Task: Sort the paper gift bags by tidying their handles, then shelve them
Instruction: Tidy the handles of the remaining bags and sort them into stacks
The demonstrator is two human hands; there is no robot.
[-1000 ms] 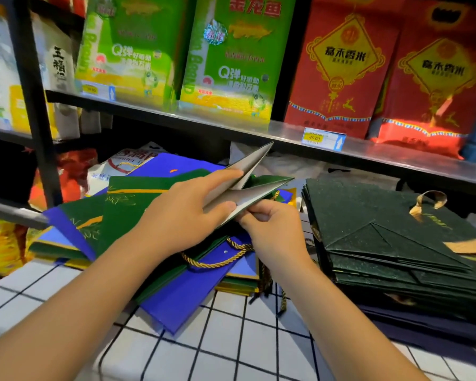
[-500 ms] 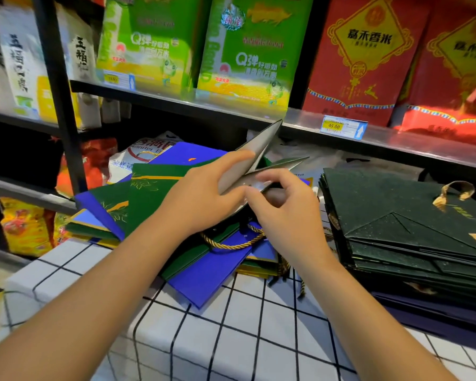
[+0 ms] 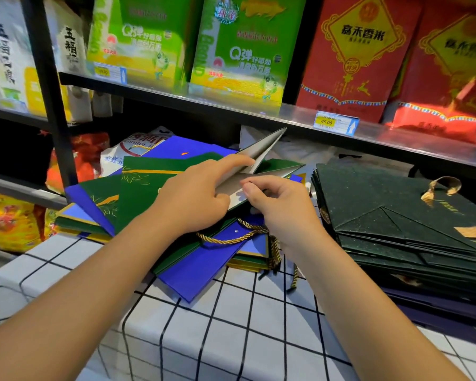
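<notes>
A flat green gift bag [image 3: 149,193] lies on top of a loose pile of green and blue gift bags [image 3: 204,270] on the table. Its mouth gapes open and shows the grey inside [image 3: 264,144]. My left hand [image 3: 193,199] holds that mouth, with the index finger stretched along the raised upper flap. My right hand [image 3: 280,204] pinches the lower lip of the mouth between thumb and forefinger. A gold rope handle [image 3: 226,239] loops out below both hands. To the right lies a neat stack of dark green bags [image 3: 396,210] with a gold ribbon handle [image 3: 440,188].
The bags rest on a table with a white, black-gridded cloth [image 3: 231,325]. Close behind runs a metal shelf [image 3: 410,138] with a price tag [image 3: 335,122], carrying green [image 3: 242,50] and red rice bags [image 3: 355,56]. A black upright post [image 3: 50,92] stands at the left.
My right hand has risen from the bag's lower edge to the lip of its mouth. My left index finger has pushed the upper flap higher. The view has shifted slightly.
</notes>
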